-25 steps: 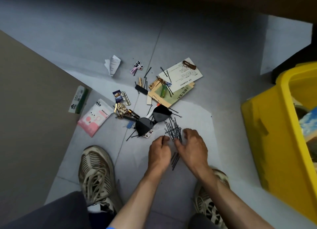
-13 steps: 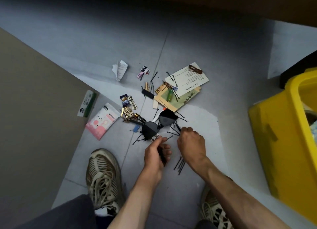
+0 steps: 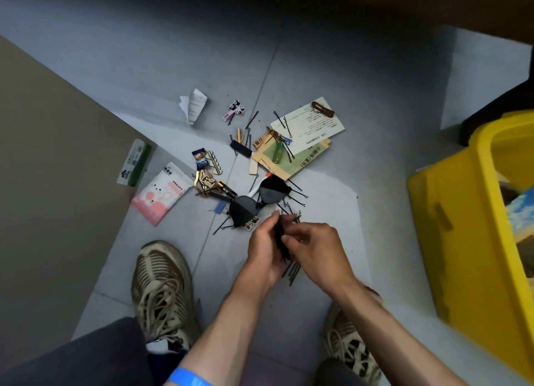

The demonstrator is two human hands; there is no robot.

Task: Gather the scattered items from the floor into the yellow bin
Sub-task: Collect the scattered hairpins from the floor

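We've got both hands, left hand (image 3: pixel 267 248) and right hand (image 3: pixel 313 245), pinching the hairpins (image 3: pixel 284 251) into one bundle, easier to drop into the yellow bin (image 3: pixel 450 241).

The bundle of hairpins (image 3: pixel 289 258) sits between the left hand (image 3: pixel 264 251) and the right hand (image 3: pixel 316 245), just nearer than the sunglasses (image 3: pixel 257 200). Beyond the sunglasses lie overlapping cards (image 3: pixel 309 128) with a hair clip (image 3: pixel 322 109) on top, while the tissue pack (image 3: pixel 161 193) lies to the left and a crumpled paper (image 3: pixel 193 104) farther back. The bin (image 3: pixel 450 212) stands well apart on the right, and a shoe (image 3: pixel 160 290) rests left of the forearms.
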